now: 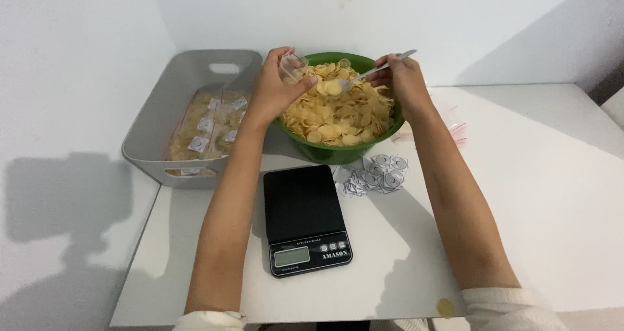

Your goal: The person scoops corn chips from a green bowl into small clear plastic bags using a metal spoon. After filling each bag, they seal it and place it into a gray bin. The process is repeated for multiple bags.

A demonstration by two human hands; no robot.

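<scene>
A green bowl [338, 151] heaped with pale yellow chips [341, 113] stands at the back of the white table. My left hand [276, 87] holds a small clear plastic cup [291, 66] tilted over the bowl's left rim. My right hand [402, 77] grips a silver spoon [377, 69], its tip resting on the chips close to the cup. A black digital kitchen scale [304, 217] lies in front of the bowl between my forearms.
A grey plastic tub [156, 119] at the left holds several sealed clear bags of chips [207, 128]. Small round paper labels [374, 173] lie in a pile right of the scale. Clear zip bags [455, 131] lie behind my right arm. The white table [552, 194] extends right.
</scene>
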